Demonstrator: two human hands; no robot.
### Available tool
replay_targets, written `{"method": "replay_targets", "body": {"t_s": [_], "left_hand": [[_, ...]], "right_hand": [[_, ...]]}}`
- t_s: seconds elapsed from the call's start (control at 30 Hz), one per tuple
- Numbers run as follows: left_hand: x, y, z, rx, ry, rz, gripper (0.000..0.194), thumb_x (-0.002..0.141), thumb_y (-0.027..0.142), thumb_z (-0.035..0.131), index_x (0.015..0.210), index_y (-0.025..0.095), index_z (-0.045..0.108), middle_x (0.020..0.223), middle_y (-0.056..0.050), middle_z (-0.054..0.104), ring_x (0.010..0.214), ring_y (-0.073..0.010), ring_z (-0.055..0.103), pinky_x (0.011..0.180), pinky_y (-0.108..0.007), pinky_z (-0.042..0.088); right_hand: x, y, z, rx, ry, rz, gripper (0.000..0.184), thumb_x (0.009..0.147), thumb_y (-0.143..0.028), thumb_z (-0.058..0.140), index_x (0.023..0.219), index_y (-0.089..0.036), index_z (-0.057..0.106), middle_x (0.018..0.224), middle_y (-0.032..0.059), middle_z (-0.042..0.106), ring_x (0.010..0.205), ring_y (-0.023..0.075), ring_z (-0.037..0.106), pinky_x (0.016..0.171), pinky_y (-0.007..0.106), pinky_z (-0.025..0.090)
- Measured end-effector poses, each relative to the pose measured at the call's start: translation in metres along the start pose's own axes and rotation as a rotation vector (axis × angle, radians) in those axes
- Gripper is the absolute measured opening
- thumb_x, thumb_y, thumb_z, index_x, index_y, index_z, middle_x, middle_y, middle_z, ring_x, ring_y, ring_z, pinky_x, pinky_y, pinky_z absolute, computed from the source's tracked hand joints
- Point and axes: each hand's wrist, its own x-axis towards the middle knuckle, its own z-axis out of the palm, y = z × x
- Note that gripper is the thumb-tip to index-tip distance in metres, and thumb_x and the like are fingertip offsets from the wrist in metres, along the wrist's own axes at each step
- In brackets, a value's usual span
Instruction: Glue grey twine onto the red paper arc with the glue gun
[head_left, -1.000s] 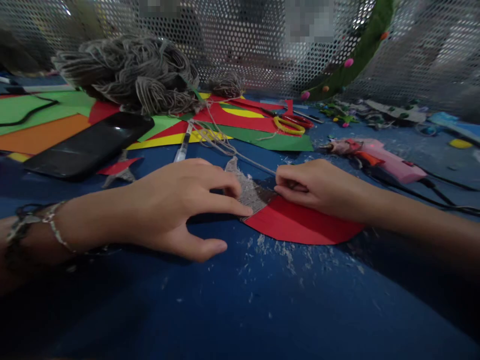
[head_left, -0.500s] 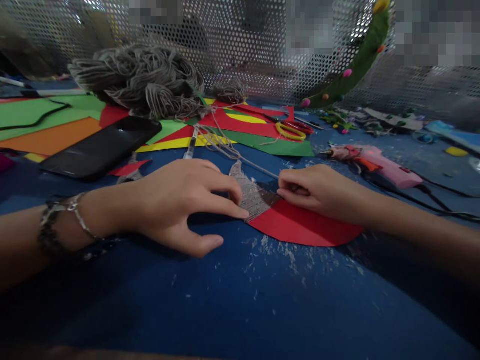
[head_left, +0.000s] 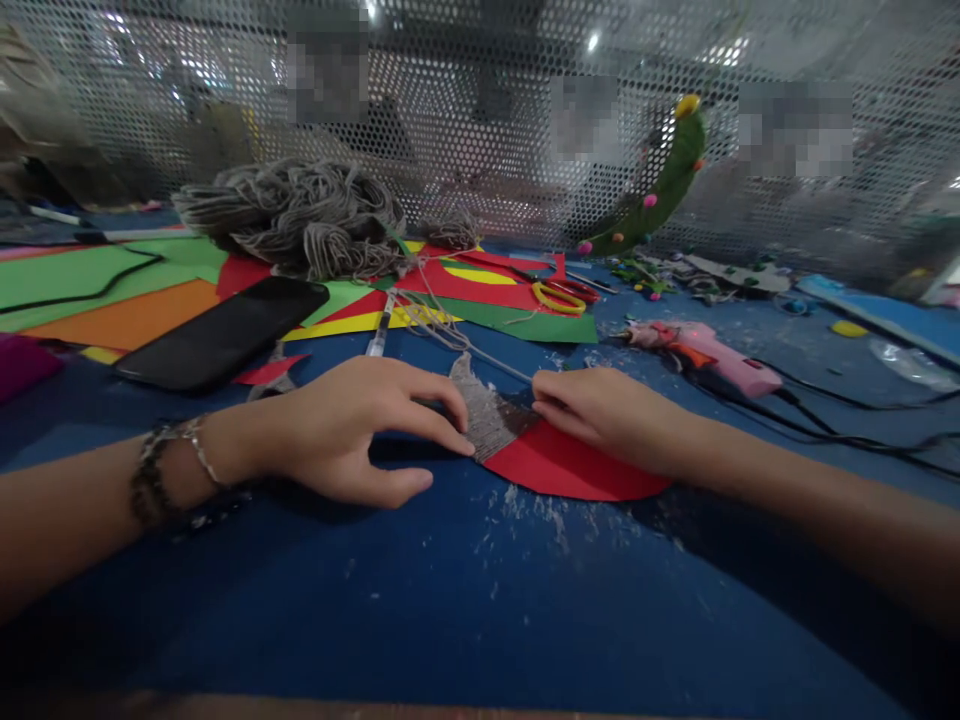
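head view | text: none legible; labels and brands: none legible; numbers and signs: none legible

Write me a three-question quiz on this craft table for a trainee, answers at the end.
1. Which hand has its fingertips closed on the loose strand of gray yarn?
2. True or false: gray yarn covers the whole of the red cutout.
3. Which of these has a black cable running from it? A) the scissors; B) the phone; C) the pink glue gun.

Key: 1. The right hand. 2. False: a broad red area is bare. 3. C.
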Motion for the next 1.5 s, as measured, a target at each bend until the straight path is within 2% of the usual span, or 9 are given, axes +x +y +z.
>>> {"method": "replay_targets", "body": {"t_s": [0.2, 0.43, 0.73, 0.8, 0.97, 1.03, 1.17, 1.37, 1.5], "left_hand": [[-0.001, -0.004, 0.0, -0.211, 0.102, -0.1, 0.027, 0.084, 0.023, 0.046, 0.107, 0.02, 0.061, 0.091, -0.002, 0.07, 0.083, -0.0145, 0.066, 0.078, -0.022, 0.048], [0.001, -0.004, 0.003, -0.192, 0.13, -0.302, 0.033, 0.084, 0.028, 0.045, 0.114, 0.017, 0.054, 0.082, -0.002, 0.069, 0.076, -0.0135, 0.064, 0.067, -0.021, 0.048], [0.004, -0.003, 0.006, -0.232, 0.191, -0.314, 0.011, 0.077, 0.027, 0.053, 0.072, 0.017, 0.054, 0.073, 0.001, 0.06, 0.068, -0.0111, 0.055, 0.068, -0.022, 0.046], [0.004, -0.001, 0.006, -0.247, 0.201, -0.321, 0.012, 0.077, 0.027, 0.053, 0.071, 0.017, 0.054, 0.07, 0.002, 0.059, 0.066, -0.011, 0.054, 0.067, -0.022, 0.045], [0.003, -0.002, 0.005, -0.325, 0.322, -0.408, 0.015, 0.079, 0.032, 0.048, 0.076, 0.018, 0.048, 0.064, 0.003, 0.055, 0.056, -0.0101, 0.054, 0.058, -0.023, 0.046], [0.003, -0.007, 0.004, -0.357, 0.394, -0.46, 0.015, 0.079, 0.033, 0.044, 0.08, 0.018, 0.045, 0.065, 0.002, 0.054, 0.057, -0.011, 0.055, 0.055, -0.023, 0.046], [0.004, -0.014, 0.001, -0.398, 0.464, -0.528, 0.015, 0.076, 0.031, 0.044, 0.081, 0.018, 0.046, 0.065, 0.002, 0.053, 0.06, -0.0121, 0.056, 0.058, -0.025, 0.048], [0.007, -0.005, 0.002, -0.433, 0.492, -0.551, 0.013, 0.073, 0.029, 0.047, 0.079, 0.017, 0.05, 0.061, 0.003, 0.053, 0.06, -0.0128, 0.056, 0.061, -0.027, 0.047], [0.007, -0.006, 0.001, -0.439, 0.587, -0.574, 0.016, 0.073, 0.029, 0.046, 0.085, 0.018, 0.047, 0.065, 0.002, 0.053, 0.066, -0.0139, 0.056, 0.065, -0.027, 0.046]], "right_hand": [[-0.002, 0.0, 0.001, 0.283, 0.158, 0.056, 0.015, 0.08, -0.023, 0.047, 0.067, -0.02, 0.042, 0.059, -0.0025, 0.047, 0.053, 0.009, 0.04, 0.053, 0.022, 0.03], [-0.003, 0.003, -0.005, 0.683, 0.336, 0.266, 0.015, 0.082, -0.028, 0.039, 0.089, -0.018, 0.048, 0.076, 0.0016, 0.055, 0.05, 0.0076, 0.045, 0.048, 0.023, 0.039], [-0.023, -0.008, -0.028, 0.392, 0.594, 0.154, 0.01, 0.076, -0.027, 0.048, 0.08, -0.019, 0.052, 0.08, 0.0044, 0.06, 0.067, 0.0122, 0.054, 0.064, 0.028, 0.044], [-0.025, -0.007, -0.028, 0.388, 0.532, 0.165, 0.014, 0.078, -0.031, 0.047, 0.08, -0.018, 0.052, 0.079, 0.0048, 0.06, 0.067, 0.0127, 0.054, 0.065, 0.029, 0.044], [-0.033, -0.009, -0.031, 0.341, -0.033, 0.101, 0.042, 0.074, -0.052, 0.056, 0.095, -0.015, 0.055, 0.089, 0.0077, 0.062, 0.076, 0.0172, 0.056, 0.067, 0.031, 0.045], [-0.037, -0.015, -0.032, 0.258, -0.118, 0.074, 0.051, 0.068, -0.052, 0.064, 0.102, -0.014, 0.055, 0.102, 0.011, 0.06, 0.09, 0.0217, 0.056, 0.076, 0.035, 0.045], [-0.043, -0.024, -0.031, 0.189, -0.082, 0.032, 0.05, 0.069, -0.047, 0.066, 0.106, -0.014, 0.056, 0.109, 0.0122, 0.058, 0.098, 0.0238, 0.054, 0.084, 0.037, 0.043], [-0.048, -0.032, -0.032, 0.16, -0.008, -0.031, 0.033, 0.077, -0.035, 0.059, 0.104, -0.016, 0.06, 0.102, 0.0098, 0.064, 0.09, 0.0208, 0.058, 0.078, 0.034, 0.044], [-0.049, -0.037, -0.029, -0.007, 0.099, 0.043, 0.024, 0.079, -0.02, 0.045, 0.095, -0.017, 0.064, 0.093, 0.0081, 0.068, 0.079, 0.0182, 0.061, 0.069, 0.03, 0.043]]}}
